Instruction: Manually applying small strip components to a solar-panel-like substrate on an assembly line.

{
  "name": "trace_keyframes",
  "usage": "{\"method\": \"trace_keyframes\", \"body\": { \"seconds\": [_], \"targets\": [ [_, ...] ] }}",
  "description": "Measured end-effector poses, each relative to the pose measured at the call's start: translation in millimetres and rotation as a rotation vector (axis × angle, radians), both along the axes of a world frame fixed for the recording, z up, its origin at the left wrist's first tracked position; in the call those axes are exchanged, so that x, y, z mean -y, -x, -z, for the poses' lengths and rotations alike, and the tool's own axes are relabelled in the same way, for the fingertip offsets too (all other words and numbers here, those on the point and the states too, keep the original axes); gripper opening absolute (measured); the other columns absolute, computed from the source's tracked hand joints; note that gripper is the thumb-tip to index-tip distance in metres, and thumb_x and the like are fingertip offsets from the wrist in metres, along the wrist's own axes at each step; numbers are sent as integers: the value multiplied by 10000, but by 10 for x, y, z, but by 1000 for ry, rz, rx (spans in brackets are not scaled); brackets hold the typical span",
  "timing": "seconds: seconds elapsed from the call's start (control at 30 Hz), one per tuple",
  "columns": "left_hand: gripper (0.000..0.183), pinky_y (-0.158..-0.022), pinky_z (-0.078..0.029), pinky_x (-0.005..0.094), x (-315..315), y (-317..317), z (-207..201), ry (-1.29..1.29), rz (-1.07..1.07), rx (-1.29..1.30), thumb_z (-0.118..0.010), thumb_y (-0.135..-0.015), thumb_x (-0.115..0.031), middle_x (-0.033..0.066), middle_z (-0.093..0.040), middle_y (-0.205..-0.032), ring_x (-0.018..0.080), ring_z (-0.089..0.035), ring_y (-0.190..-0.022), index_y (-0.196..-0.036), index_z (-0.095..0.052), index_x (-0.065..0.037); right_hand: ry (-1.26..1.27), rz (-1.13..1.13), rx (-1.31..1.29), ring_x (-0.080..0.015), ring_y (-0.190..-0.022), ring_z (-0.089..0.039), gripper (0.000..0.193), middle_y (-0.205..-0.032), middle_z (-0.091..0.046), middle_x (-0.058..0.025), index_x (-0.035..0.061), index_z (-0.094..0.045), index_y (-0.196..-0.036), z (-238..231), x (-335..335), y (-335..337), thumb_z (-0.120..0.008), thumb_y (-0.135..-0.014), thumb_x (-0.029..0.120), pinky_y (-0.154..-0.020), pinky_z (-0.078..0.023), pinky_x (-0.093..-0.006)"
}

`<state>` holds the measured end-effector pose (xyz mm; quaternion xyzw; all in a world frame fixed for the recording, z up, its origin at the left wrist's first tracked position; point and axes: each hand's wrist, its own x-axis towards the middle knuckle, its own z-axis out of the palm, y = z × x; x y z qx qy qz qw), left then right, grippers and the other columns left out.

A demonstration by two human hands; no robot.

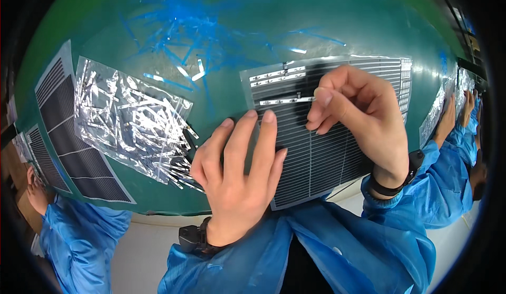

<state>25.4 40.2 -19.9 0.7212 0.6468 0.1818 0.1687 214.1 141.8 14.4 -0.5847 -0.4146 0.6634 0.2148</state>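
In front of me lies a dark sheet (337,157) ruled with thin pale lines. Two white strips with small dark marks (278,77) sit near its upper left corner. Below them, a similar white strip (282,101) runs sideways across the sheet. My right hand (369,115) is closed in a pinch at this strip's right end, thumb and forefinger together. My left hand (237,162) rests with its fingers stretched out over the sheet's left edge, its fingertips below the strip's left end. The palm partly hides loose strips beside it.
Left of my hand, a clear plastic bag (126,120) spills shiny strips over the green table (221,94). Blue film slivers (184,36) lie scattered at the back. More dark lined sheets (79,136) lie farther left. People in blue sleeves (79,236) work on both sides.
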Motion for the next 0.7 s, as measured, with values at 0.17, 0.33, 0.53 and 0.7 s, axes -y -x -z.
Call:
{"method": "trace_keyframes", "body": {
  "seconds": [0.17, 0.33, 0.53, 0.7],
  "targets": [
    [522, -1082, -323, 428, -38, -51, -11, -21, 0, -69, -791, -853, -284, 122, -593, -1416, 323, -509, -1286, -1334, -695, -104, -88, -7, 11, -179, -710, -740, 143, -822, -734, -116, -44, -644, -1031, 81, -78, 62, -624, -1039, 97, -611, -593, -256],
    [394, -1068, -338, 421, -49, -71, 49, -42, -49, -81, -724, -908, -318, 49, -639, -1409, 258, -556, -1278, -1270, -731, -161, -72, 3, 12, -192, -687, -751, 153, -807, -739, -120, -46, -649, -1039, 104, -97, 65, -633, -1034, 106, -568, -597, -258],
    [525, -1093, -318, 415, -90, -61, 26, -53, -2, -54, -779, -867, -294, 116, -612, -1407, 308, -568, -1271, -1337, -682, -82, -70, -10, 51, -182, -681, -750, 171, -794, -742, -117, -47, -652, -1047, 88, -124, 85, -640, -1034, 123, -552, -588, -242],
    [553, -1091, -323, 410, -90, -61, 10, -42, -11, -73, -783, -864, -290, 109, -616, -1396, 301, -581, -1264, -1348, -669, -48, -66, -10, 64, -178, -683, -751, 184, -795, -744, -115, -46, -655, -1050, 84, -121, 109, -638, -1039, 137, -555, -587, -239]
  ]
}}
